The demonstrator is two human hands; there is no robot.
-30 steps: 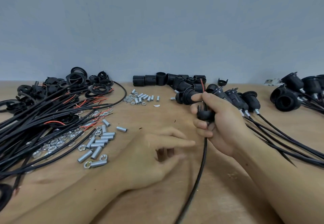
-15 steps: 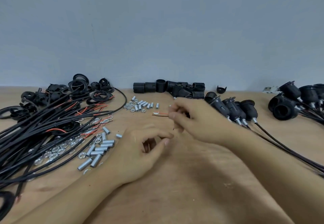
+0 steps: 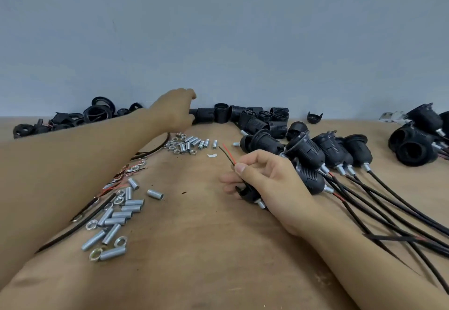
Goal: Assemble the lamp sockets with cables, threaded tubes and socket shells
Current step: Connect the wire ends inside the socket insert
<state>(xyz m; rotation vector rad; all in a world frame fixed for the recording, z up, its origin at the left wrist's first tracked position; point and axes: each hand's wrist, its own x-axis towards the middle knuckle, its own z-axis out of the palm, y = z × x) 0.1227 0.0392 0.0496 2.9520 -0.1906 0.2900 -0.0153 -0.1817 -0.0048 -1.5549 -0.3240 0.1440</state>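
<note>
A black socket cap (image 3: pixel 246 192) with a short silver threaded tube (image 3: pixel 260 204) at its base is gripped in the right hand (image 3: pixel 269 183), the fingers curled round it and the thumb pressed against the thin red and black wire ends (image 3: pixel 227 154) that stick up out of the fist. This hand is taken as the landmark. Just to its right, a cluster of assembled sockets (image 3: pixel 315 151) is seen lying on the wooden table (image 3: pixel 206 249), some touching the hand's back, their black cables (image 3: pixel 388 212) trailing away to the right and toward the viewer. Beyond it, by the wall, a row of loose black socket shells (image 3: pixel 257 116) is laid out. The left hand (image 3: pixel 173 110) is stretched out far to the upper left of the right hand, at the left end of that row; its fingers are bent downward at the endmost shell (image 3: pixel 205 115), but whether that shell is actually gripped cannot be told. To the lower left of the landmark, larger silver tubes and nuts (image 3: pixel 116 217) are scattered; smaller ones (image 3: pixel 189 143) lie between the two hands
</note>
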